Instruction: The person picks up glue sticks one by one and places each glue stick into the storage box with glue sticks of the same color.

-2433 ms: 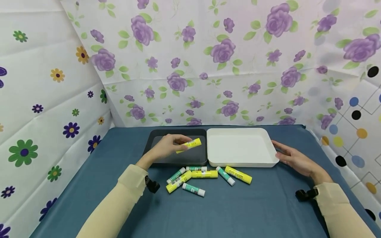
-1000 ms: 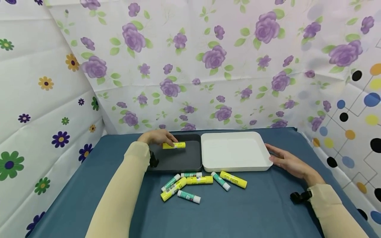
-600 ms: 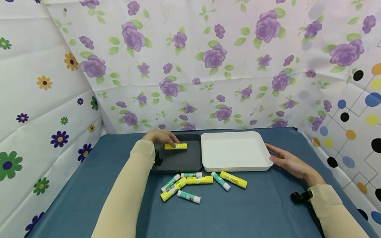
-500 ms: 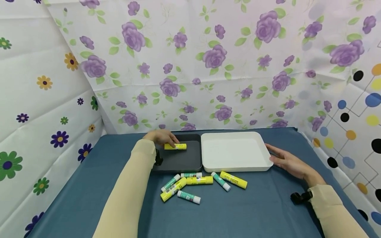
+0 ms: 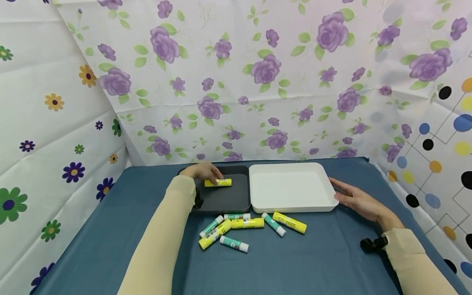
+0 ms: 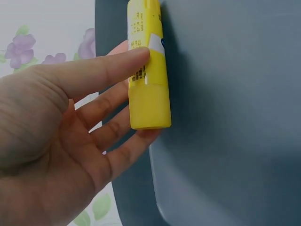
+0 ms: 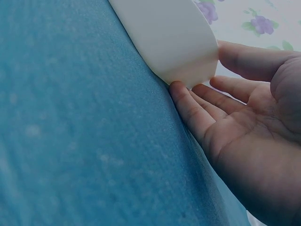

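My left hand (image 5: pixel 204 172) pinches a yellow glue stick (image 5: pixel 223 182) between thumb and fingers over the dark grey tray (image 5: pixel 239 200). In the left wrist view the glue stick (image 6: pixel 149 94) points its yellow cap end downward in the picture, and the thumb lies across its printed label. At the far side, my right hand (image 5: pixel 363 201) touches the right end of the white tray (image 5: pixel 291 186) with lightly bent fingers. The right wrist view has that hand's (image 7: pixel 244 108) fingertips against the outer wall of the white tray (image 7: pixel 174 42), low down, and the thumb near its rim.
In front of the trays, on the blue cloth (image 5: pixel 280 266), lie several loose glue sticks: yellow ones such as the yellow glue stick (image 5: pixel 289 223) at right, and smaller green-and-white ones such as the green glue stick (image 5: pixel 234 243). A flowered curtain (image 5: pixel 236 82) hangs behind.
Since the oldest frame my left hand has carried the yellow glue stick left and turned it level over the dark tray; lately it barely moves. The right hand stays at the white tray.
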Tool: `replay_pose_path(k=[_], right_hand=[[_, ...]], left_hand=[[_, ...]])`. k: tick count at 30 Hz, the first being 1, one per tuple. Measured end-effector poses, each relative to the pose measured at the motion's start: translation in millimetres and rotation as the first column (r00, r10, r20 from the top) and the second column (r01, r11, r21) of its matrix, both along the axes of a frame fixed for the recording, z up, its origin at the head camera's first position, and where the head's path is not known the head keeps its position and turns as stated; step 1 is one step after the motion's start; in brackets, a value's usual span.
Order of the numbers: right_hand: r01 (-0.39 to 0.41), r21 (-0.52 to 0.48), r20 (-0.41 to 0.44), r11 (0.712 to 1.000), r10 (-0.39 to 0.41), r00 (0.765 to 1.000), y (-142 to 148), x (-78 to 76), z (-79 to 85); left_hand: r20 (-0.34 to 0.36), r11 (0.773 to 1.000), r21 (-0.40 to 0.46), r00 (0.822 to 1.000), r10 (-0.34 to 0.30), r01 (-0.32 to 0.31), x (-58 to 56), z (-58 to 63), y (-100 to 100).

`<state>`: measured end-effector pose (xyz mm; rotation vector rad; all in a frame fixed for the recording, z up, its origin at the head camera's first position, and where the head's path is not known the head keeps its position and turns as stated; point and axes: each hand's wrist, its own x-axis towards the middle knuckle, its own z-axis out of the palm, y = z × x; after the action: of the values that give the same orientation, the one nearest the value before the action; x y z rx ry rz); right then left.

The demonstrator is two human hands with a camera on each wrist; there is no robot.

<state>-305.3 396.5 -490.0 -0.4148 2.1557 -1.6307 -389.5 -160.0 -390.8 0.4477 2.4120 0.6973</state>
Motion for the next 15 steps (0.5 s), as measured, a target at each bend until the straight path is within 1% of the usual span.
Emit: replay_pose_path(k=[6,12,15], right_hand=[[0.000,0.003,-0.008,1.000,0.000,1.000,-0.1,0.2,0.2],[0.000,0.003,-0.006,1.000,0.000,1.000,-0.5,0.9,0.8],[0.002,0.006,-0.004,1.000,-0.002,1.000,-0.5,1.1,1.0]], left_hand=[[-0.004,1.000,-0.016,1.000,0.013,-0.013,-0.8,-2.1,0.8],[-0.055,0.999,-0.033,0.998,0.003,-0.004,-1.5,-6.5,-0.5],[-0.070,1.000,-0.018,0.997,0.013,-0.015,-2.1,-7.9,-1.1]])
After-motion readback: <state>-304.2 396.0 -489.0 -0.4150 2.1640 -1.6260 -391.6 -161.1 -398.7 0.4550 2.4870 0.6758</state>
